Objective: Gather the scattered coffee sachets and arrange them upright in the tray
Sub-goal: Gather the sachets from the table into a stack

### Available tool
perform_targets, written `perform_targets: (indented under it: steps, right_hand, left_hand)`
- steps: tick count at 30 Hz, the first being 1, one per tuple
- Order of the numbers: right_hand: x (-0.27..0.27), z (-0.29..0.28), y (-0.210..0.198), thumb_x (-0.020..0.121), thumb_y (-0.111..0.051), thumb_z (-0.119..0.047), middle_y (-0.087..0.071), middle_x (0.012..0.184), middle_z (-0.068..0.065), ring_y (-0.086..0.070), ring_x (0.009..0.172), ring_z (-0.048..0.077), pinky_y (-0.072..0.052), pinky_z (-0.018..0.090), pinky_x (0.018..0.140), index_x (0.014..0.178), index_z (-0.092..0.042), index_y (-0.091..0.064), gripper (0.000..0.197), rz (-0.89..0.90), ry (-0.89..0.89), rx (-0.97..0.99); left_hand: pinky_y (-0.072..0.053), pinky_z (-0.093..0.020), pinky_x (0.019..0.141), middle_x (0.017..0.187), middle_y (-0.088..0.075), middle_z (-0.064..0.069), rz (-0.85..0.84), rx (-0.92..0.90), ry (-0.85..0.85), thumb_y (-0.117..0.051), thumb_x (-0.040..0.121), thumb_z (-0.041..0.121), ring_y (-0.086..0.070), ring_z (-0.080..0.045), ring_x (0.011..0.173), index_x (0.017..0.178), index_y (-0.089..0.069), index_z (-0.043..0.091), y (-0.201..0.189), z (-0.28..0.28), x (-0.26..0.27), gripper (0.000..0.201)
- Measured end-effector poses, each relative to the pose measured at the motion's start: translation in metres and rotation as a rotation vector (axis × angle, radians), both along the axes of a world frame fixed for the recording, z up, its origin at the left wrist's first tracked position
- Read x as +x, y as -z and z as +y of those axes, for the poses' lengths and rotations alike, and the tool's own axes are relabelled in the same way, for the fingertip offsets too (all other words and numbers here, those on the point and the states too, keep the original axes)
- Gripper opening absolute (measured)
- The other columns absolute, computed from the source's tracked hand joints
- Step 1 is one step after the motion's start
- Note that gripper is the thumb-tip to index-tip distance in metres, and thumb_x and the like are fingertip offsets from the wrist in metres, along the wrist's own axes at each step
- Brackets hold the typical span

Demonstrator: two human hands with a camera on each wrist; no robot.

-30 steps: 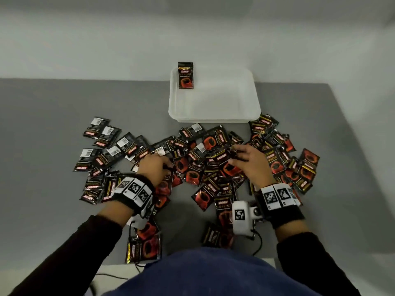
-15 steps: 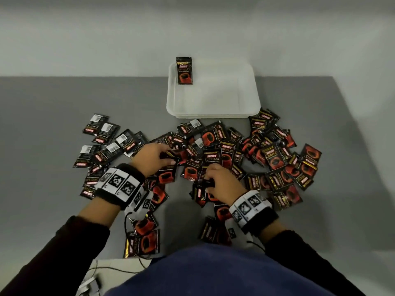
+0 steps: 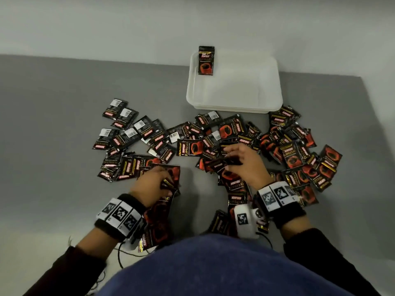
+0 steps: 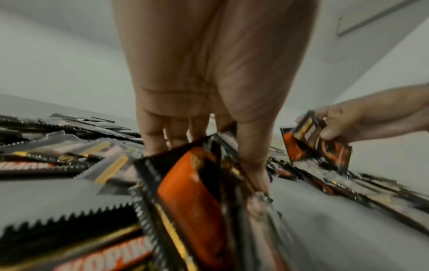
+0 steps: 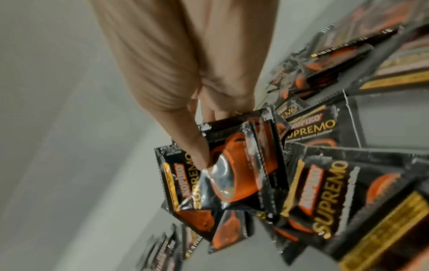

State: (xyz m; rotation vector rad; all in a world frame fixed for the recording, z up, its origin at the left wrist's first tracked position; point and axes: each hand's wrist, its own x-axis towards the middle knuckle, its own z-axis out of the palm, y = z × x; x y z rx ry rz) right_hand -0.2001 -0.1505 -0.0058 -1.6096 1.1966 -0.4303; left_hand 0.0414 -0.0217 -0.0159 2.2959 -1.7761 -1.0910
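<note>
Several black-and-red coffee sachets (image 3: 233,129) lie scattered flat across the grey table. The white tray (image 3: 269,82) stands at the back, with one sachet (image 3: 206,60) upright in its far left corner. My left hand (image 3: 154,182) pinches a few sachets (image 4: 192,192) between thumb and fingers, just above the table near the front. To its right, my right hand (image 3: 241,163) grips a small stack of sachets (image 5: 232,165), thumb on the top one, over the middle of the pile.
More sachets (image 3: 299,159) crowd the right side below the tray, and a barcode-side-up group (image 3: 126,129) lies at the left. A few sachets (image 3: 220,223) sit close to my body. A pale wall runs behind the table.
My left hand drew back toward me with its sachets. My right hand went from the pile's front edge up and right, lifting a stack. The camera view shifted slightly.
</note>
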Motion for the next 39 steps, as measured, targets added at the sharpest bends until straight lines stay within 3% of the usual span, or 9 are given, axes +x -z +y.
perform_targets:
  steps: [3, 7, 11, 13, 20, 23, 28, 35, 39]
  right_hand:
    - [-0.003, -0.003, -0.007, 0.067, -0.073, 0.011, -0.066, 0.091, -0.003, -0.064, 0.093, 0.005, -0.053, 0.021, 0.076, 0.104, -0.030, -0.051, 0.060, -0.172, 0.048, 0.123]
    - [-0.001, -0.003, -0.012, 0.068, -0.072, 0.011, -0.067, 0.084, -0.002, -0.067, 0.082, 0.000, -0.052, 0.016, 0.067, 0.103, -0.036, -0.049, 0.063, -0.203, 0.022, 0.088]
    - [0.001, -0.002, -0.014, 0.071, -0.071, 0.009, -0.070, 0.096, 0.000, -0.065, 0.097, 0.007, -0.054, 0.020, 0.077, 0.106, -0.039, -0.053, 0.063, -0.226, 0.014, 0.038]
    - [0.002, -0.001, -0.014, 0.072, -0.070, 0.008, -0.068, 0.098, -0.006, -0.062, 0.100, 0.002, -0.051, 0.013, 0.077, 0.105, -0.036, -0.056, 0.057, -0.214, 0.022, -0.024]
    - [0.003, 0.003, -0.015, 0.076, -0.065, 0.010, -0.063, 0.098, -0.012, -0.059, 0.091, -0.012, -0.042, 0.002, 0.076, 0.096, -0.031, -0.056, 0.047, -0.194, 0.041, -0.108]
    - [0.002, 0.005, -0.014, 0.075, -0.067, 0.009, -0.066, 0.098, -0.007, -0.062, 0.091, -0.007, -0.045, 0.006, 0.079, 0.099, -0.030, -0.056, 0.047, -0.206, 0.058, -0.093]
    - [0.006, 0.008, -0.013, 0.076, -0.066, 0.010, -0.064, 0.103, -0.010, -0.060, 0.100, -0.005, -0.046, 0.012, 0.089, 0.098, -0.029, -0.056, 0.046, -0.215, 0.041, -0.088]
    - [0.011, 0.010, -0.010, 0.076, -0.064, 0.012, -0.062, 0.107, -0.008, -0.056, 0.105, -0.004, -0.042, 0.003, 0.085, 0.095, -0.029, -0.057, 0.045, -0.226, 0.051, -0.090]
    - [0.013, 0.009, -0.008, 0.077, -0.065, 0.010, -0.063, 0.107, -0.010, -0.056, 0.104, -0.006, -0.043, 0.003, 0.083, 0.095, -0.032, -0.058, 0.046, -0.201, 0.040, -0.082]
  left_hand:
    - [-0.041, -0.032, 0.096, 0.121, -0.052, 0.000, -0.048, -0.066, -0.032, -0.073, 0.074, 0.020, -0.051, -0.021, 0.111, 0.103, -0.062, 0.022, 0.007, -0.002, -0.001, 0.031]
    - [-0.033, -0.036, 0.099, 0.118, -0.057, 0.002, -0.172, -0.080, 0.069, -0.068, 0.079, 0.024, -0.047, -0.021, 0.113, 0.111, -0.057, 0.025, 0.011, -0.004, 0.000, 0.034]
    - [-0.041, -0.029, 0.094, 0.111, -0.057, -0.002, 0.053, -0.114, 0.014, -0.064, 0.080, 0.007, -0.054, -0.021, 0.107, 0.097, -0.055, 0.024, 0.009, -0.005, 0.003, 0.026]
    - [-0.045, -0.030, 0.095, 0.116, -0.055, -0.002, 0.153, -0.131, -0.028, -0.063, 0.080, 0.001, -0.054, -0.020, 0.108, 0.092, -0.052, 0.026, 0.007, -0.004, 0.006, 0.031]
    - [-0.040, -0.022, 0.097, 0.117, -0.054, 0.005, 0.252, -0.110, 0.086, -0.071, 0.076, 0.007, -0.049, -0.008, 0.108, 0.110, -0.054, 0.023, 0.001, 0.005, 0.016, 0.042]
    - [-0.035, -0.017, 0.096, 0.125, -0.050, 0.002, 0.123, -0.028, 0.250, -0.071, 0.076, 0.011, -0.048, -0.011, 0.113, 0.124, -0.052, 0.019, 0.002, 0.005, 0.018, 0.052]
    - [-0.031, -0.030, 0.105, 0.139, -0.039, 0.000, -0.162, 0.002, 0.420, -0.065, 0.081, 0.019, -0.038, -0.020, 0.124, 0.123, -0.056, 0.017, 0.008, -0.001, 0.013, 0.042]
    - [-0.023, -0.036, 0.105, 0.129, -0.047, -0.001, -0.335, -0.016, 0.514, -0.062, 0.084, 0.024, -0.041, -0.021, 0.121, 0.126, -0.046, 0.022, 0.012, 0.005, 0.006, 0.045]
    - [-0.026, -0.032, 0.102, 0.115, -0.056, -0.001, -0.309, -0.031, 0.476, -0.057, 0.086, 0.012, -0.051, -0.022, 0.112, 0.124, -0.043, 0.020, 0.012, 0.002, 0.006, 0.041]
